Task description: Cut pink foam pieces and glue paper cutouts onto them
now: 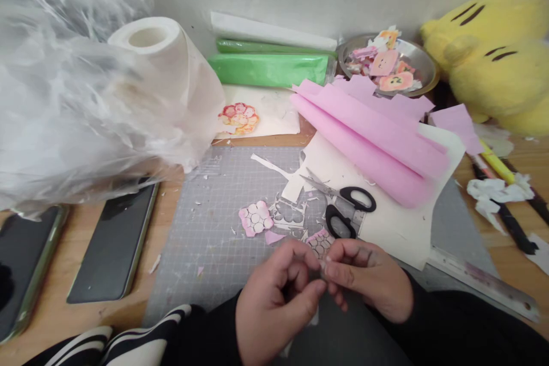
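A pair of bare hands works just on the near side of black-handled scissors (337,192). A pink paper piece with a cell pattern (319,242) lies beside the scissors' near handle, directly beyond the fingertips. The left hand (281,297) and right hand (373,283) curl inward, thumbs and forefingers drawn together at the tips; what they grip, if anything, is too small and blurred to tell. Left of the scissors, a pink cutout with drawn circles (256,218) rests among scraps on a gray cutting mat (201,257). Right of the scissors spreads a white sheet (398,234), with a steel ruler (484,283) at its near edge. Beyond the scissors are folded pink paper (364,140), a green packet (270,70) and a metal bowl (432,81) of colored cutouts; a yellow plush toy (506,80) sits farther right. Well left of the scissors lies a dark-screened phone (115,240).
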The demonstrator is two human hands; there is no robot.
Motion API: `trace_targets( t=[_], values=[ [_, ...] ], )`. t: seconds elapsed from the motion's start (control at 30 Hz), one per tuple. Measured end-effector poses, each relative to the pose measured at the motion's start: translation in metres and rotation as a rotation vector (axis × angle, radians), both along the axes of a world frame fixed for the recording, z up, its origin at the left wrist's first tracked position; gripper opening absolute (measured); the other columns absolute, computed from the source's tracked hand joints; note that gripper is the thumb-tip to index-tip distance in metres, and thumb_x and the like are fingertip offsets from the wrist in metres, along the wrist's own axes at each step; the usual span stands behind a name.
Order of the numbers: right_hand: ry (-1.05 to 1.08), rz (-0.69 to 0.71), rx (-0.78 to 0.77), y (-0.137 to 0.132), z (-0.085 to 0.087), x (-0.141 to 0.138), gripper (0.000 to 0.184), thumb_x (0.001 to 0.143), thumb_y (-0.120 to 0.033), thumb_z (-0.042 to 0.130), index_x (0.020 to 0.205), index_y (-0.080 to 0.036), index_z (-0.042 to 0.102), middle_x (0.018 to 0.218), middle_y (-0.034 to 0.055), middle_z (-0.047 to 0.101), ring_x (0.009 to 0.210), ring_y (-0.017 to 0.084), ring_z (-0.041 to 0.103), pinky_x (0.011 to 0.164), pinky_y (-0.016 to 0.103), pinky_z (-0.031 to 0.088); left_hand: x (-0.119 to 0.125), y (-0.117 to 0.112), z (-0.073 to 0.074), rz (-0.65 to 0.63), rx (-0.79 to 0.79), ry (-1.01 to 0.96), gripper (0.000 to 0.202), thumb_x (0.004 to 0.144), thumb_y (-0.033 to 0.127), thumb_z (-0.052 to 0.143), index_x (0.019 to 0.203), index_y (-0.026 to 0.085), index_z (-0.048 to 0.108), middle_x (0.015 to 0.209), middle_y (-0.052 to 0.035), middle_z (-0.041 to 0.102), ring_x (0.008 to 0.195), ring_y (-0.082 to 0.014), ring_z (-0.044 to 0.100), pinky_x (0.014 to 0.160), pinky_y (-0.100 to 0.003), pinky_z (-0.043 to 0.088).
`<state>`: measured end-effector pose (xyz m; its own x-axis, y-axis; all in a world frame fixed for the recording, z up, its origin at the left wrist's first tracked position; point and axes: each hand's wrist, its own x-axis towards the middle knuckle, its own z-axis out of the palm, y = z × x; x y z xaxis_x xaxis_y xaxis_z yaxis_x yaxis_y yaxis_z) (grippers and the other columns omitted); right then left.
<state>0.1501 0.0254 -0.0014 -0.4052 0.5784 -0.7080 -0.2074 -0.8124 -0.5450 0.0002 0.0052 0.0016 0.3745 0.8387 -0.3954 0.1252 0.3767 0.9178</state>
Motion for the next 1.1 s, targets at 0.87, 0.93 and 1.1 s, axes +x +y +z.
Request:
trace_targets(
  t=[0.87,0.93,1.1],
  values=[
    [-0.266,0.361,0.482,-0.018,-0.003,-0.003,0.013,0.066,-0.024,0.055,0.062,-0.014,0.05,0.054,-0.0026,0.045,0.05,0.007,0.04,0.046,0.019,0.032,-0.006,0.001,0.003,-0.066,0.408,0.162,0.008,0.08,0.016,0.038,0.075,0.019,0.044,0.058,0.0025,0.051,0.05,-0.0076,0.045,0.047,-0.018,0.035],
    [-0.303,0.372,0.469,-0.017,-0.001,-0.004,0.012,0.063,-0.023,0.054,0.06,-0.014,0.049,0.053,-0.0024,0.045,0.048,0.006,0.04,0.044,0.019,0.031,-0.013,0.004,0.002,-0.063,0.539,0.249,0.008,0.078,0.014,0.04,0.075,0.019,0.045,0.056,0.0026,0.052,0.048,-0.0084,0.045,0.045,-0.019,0.035],
    [-0.35,0.383,0.454,-0.016,0.001,-0.006,0.01,0.059,-0.022,0.054,0.056,-0.014,0.048,0.052,-0.0013,0.047,0.047,0.007,0.04,0.044,0.018,0.032,-0.033,0.018,0.0,0.091,0.62,0.522,0.008,0.075,0.014,0.044,0.079,0.02,0.048,0.064,0.0011,0.055,0.058,-0.0117,0.051,0.053,-0.023,0.039]
  ],
)
